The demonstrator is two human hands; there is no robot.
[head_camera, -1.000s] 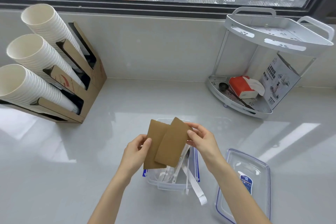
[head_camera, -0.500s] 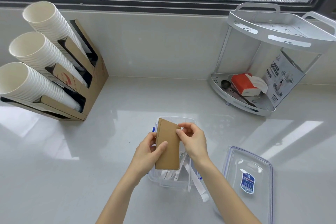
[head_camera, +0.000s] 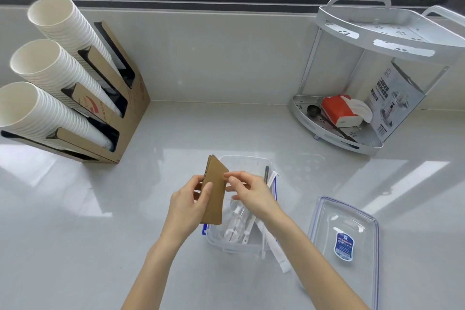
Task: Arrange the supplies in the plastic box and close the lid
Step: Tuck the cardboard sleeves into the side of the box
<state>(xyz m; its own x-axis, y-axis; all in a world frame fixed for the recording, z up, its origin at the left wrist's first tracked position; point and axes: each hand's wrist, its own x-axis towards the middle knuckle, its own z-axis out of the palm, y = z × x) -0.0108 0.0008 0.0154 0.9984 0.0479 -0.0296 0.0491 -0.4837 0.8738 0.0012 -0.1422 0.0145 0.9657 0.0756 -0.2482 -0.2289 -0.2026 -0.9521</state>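
A clear plastic box point(head_camera: 245, 162) stands on the counter in front of me, with white plastic cutlery and wrapped straws point(head_camera: 273, 246) inside, some sticking out over its near edge. Above its left side I hold a stack of brown cardboard cup sleeves point(head_camera: 215, 191) upright. My left hand point(head_camera: 188, 205) grips the stack from the left, thumb on its face. My right hand point(head_camera: 247, 192) pinches its upper right edge with the fingertips. The box's clear lid point(head_camera: 362, 209), with a blue label, lies upside down on the counter to the right.
A brown cardboard dispenser point(head_camera: 130, 118) with three stacks of white paper cups point(head_camera: 50, 68) stands at the left. A white two-tier corner rack point(head_camera: 372, 143) at the back right holds a red tissue pack point(head_camera: 338, 108), a black scoop and a printed carton. The counter meets the wall below a window.
The two fanned-out sleeves have been pushed together into one stack and turned more edge-on. Both hands moved slightly left and closer together over the box.
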